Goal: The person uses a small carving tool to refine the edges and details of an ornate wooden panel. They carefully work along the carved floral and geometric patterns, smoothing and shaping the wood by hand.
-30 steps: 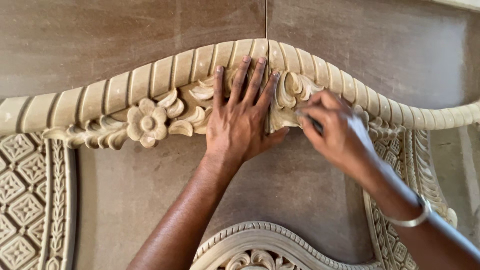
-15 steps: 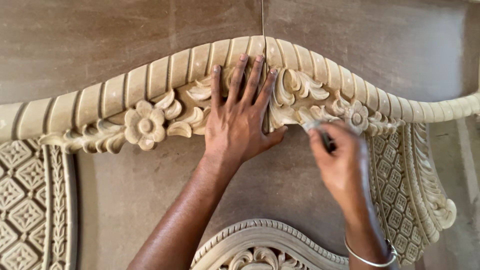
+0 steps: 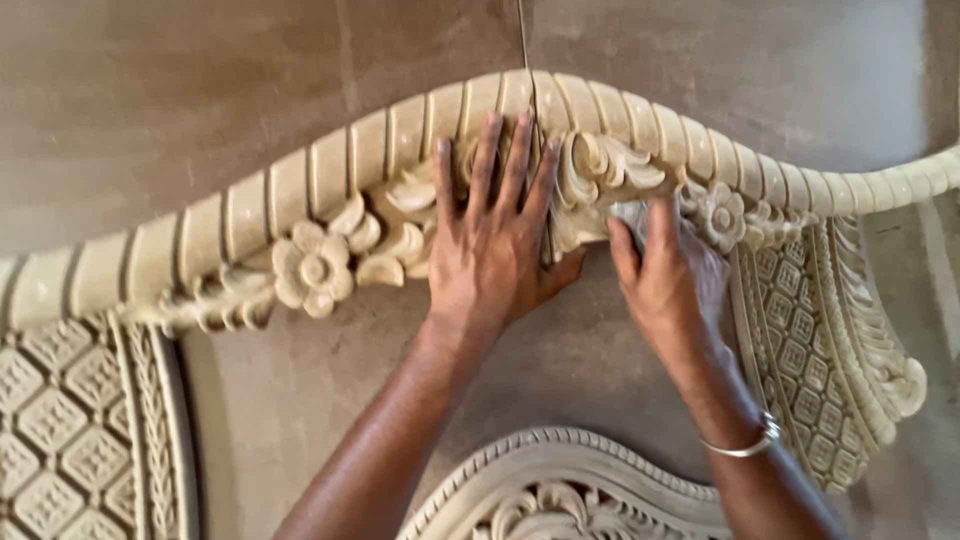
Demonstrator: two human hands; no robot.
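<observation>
Nearest, at the bottom edge, the top of a second carved arch [image 3: 570, 490] is seen, its rim beaded and scrollwork showing inside it. Both forearms rise from this near edge; a thin metal bangle [image 3: 745, 445] is worn on the right wrist. At near left a panel of carved diamond lattice [image 3: 60, 420] is bordered by a rope-like strip. Between these pieces lies bare, dusty tan board [image 3: 300, 400]. Farther in, the left hand [image 3: 490, 250] is laid flat, palm down and fingers spread wide, on the middle of a long carved moulding [image 3: 250, 220]; nothing is gripped, the carving is only pressed. Just right of it, the right hand [image 3: 665, 285] is held with fingers bent and pinched narrowly against the carved leaf scroll [image 3: 600, 170], on something small and pale; what it is cannot be told, as it is blurred and mostly covered by the fingers. The moulding is seen running across the whole scene from the left edge to the right edge, arching up at the centre under the hands, with a ribbed upper band and flowers below: one flower [image 3: 312, 268] to the left of the left hand, another [image 3: 720, 215] just right of the right hand. At right a leaf-edged lattice piece [image 3: 820, 330] hangs down from the moulding. Farthest, plain brown board [image 3: 200, 80] is crossed by a thin dark line [image 3: 522, 30] meeting the arch's crest.
</observation>
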